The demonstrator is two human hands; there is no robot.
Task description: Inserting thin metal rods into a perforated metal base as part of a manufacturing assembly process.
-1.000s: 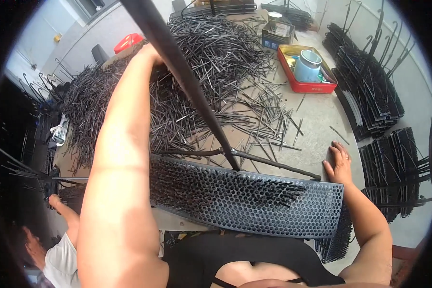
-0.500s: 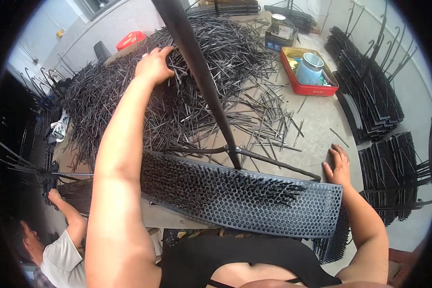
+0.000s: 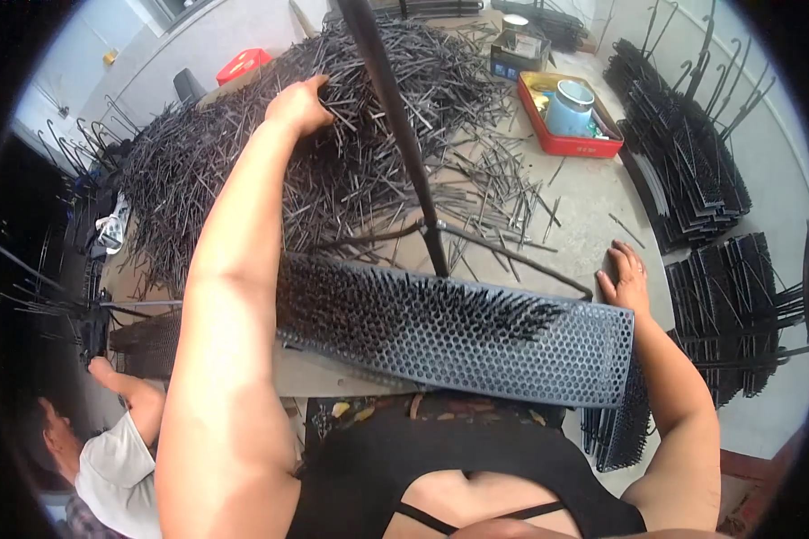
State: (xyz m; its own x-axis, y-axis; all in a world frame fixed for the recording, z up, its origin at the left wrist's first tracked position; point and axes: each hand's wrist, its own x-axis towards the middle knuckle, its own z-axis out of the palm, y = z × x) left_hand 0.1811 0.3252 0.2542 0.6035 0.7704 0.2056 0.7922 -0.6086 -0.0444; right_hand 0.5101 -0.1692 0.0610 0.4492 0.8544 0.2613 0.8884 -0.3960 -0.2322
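My left hand [image 3: 297,110] reaches into a large heap of thin black sticks [image 3: 216,193], thumb and forefinger apart around some of them; the other fingers are partly hidden. On the table's right side my right hand [image 3: 627,283] lies with fingers spread, beside the right end of a long grey perforated panel [image 3: 503,355]. Short black sticks stand upright in many of the panel's holes, densest at its left and along its far edge; the near right part shows bare holes. A dark metal rod [image 3: 400,135] with side branches rises from the panel's far side.
A red tray [image 3: 589,146] holding a light blue cup [image 3: 569,110] stands at the back right, near a dark box [image 3: 519,58]. Stacked black panels with hooked rods [image 3: 692,171] line the right wall. Another person [image 3: 121,458] works at lower left. Loose sticks [image 3: 494,180] are scattered mid-table.
The view has shifted slightly, so the panel and tray appear higher in the picture. My left hand stays at the heap, its thumb and forefinger a little closer together. The right hand remains resting.
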